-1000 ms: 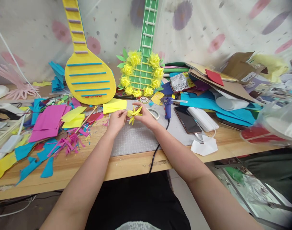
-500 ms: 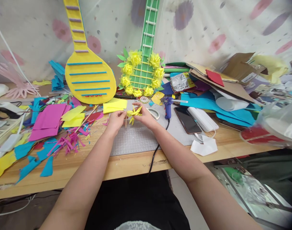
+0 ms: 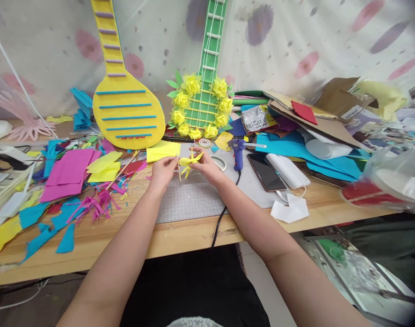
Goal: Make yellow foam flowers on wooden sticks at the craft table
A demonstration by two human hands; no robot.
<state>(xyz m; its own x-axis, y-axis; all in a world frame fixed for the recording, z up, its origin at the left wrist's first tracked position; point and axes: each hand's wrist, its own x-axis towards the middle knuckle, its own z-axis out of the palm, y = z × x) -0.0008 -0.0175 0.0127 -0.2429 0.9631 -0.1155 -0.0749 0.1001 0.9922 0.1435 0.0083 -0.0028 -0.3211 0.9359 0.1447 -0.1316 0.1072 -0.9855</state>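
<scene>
My left hand (image 3: 164,173) pinches a thin wooden stick (image 3: 179,172) that points down over the grey cutting mat (image 3: 190,204). In my right hand (image 3: 209,167) is a yellow paper flower (image 3: 191,161) with pointed petals, its left side touching or very near the stick. Both hands are closed, side by side above the mat. Behind them stands a green paper guitar (image 3: 207,106) ringed with yellow paper flowers. Yellow paper sheets (image 3: 164,150) lie just beyond my left hand, and scissors with pale handles (image 3: 223,164) lie partly hidden beyond my right.
A blue glue gun (image 3: 239,156) with its black cord, a phone (image 3: 266,171) and a white power bank (image 3: 288,169) lie to the right. A yellow guitar shape (image 3: 128,109) leans at the back left. Paper scraps (image 3: 93,206) cover the left; a plastic-covered bucket (image 3: 374,193) stands far right.
The yellow flower has turned a little in my right hand, so its petals show more spread. My left hand has shifted slightly left and the stick tilts differently.
</scene>
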